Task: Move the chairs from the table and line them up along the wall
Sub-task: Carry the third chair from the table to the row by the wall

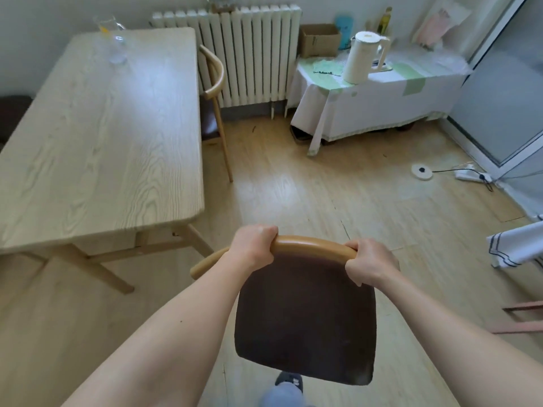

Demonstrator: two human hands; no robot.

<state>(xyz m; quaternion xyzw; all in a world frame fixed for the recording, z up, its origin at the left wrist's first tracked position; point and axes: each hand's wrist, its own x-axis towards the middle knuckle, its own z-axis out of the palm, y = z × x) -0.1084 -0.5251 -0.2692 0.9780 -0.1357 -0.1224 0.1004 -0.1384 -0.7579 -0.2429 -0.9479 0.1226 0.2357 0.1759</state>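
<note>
A wooden chair (305,318) with a dark brown seat and a curved backrest hangs in front of me, off the right front corner of the light wooden table (97,136). My left hand (252,248) and my right hand (368,264) both grip its curved top rail, one at each side. A second chair (213,92) of the same kind stands tucked at the table's right side, near the radiator. The dark seat of a third chair (11,116) shows at the table's far left edge.
A white radiator (249,54) lines the back wall. A low table (379,98) under a white cloth carries a white kettle (363,57) and a cardboard box (318,39). A power strip (470,174) and cord lie on the floor at right, by a glass door (505,92).
</note>
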